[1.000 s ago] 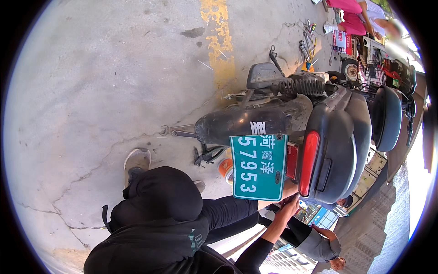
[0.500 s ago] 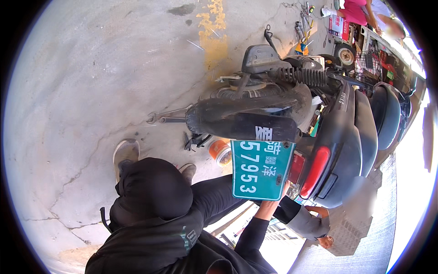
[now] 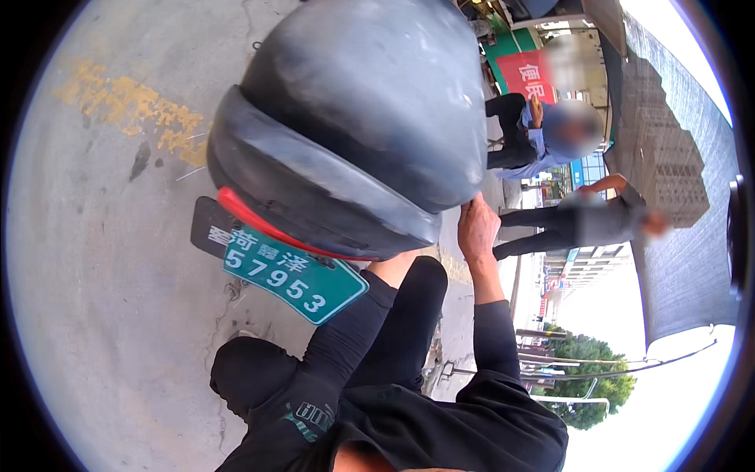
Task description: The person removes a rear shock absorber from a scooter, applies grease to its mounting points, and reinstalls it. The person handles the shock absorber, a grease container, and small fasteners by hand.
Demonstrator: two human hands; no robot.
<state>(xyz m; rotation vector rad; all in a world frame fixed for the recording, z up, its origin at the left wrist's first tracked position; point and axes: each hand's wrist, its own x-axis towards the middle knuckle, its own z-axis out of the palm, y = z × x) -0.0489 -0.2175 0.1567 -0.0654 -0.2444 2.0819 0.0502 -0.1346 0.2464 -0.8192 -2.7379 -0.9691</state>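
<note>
Left of the box [image 3: 362, 118], a flaking yellow line [image 3: 130, 106] runs over the ground [image 3: 86, 259]. Just past the box's lower left side, a mudguard [image 3: 206, 228] shows part of a large white character. The plate [image 3: 292, 274], teal with a white border, carries two rows of white characters and digits and a small square code; it hangs just below the box, its long axis sloping down to the right. A red light [image 3: 271, 228] slopes the same way along the box's lower left face. Below the box, the person's black clothing [image 3: 267, 374] bears a pale green printed mark.

The box itself, dark grey and domed, fills the upper middle, its top running out of view. Its lit face points down and left, its dome up and right, and its seam slants down to the right.

Under its lower edge goes the left forearm [image 3: 389, 271]; the left grip is hidden behind the box, so how it stands cannot be told. At the box's lower right corner, the right grip [image 3: 477, 230] has its fingers curled against the edge; whether they clamp anything cannot be told. Right of the box, a red banner [image 3: 525, 75] carries large pale characters, near a person in blue [image 3: 543, 153].
</note>
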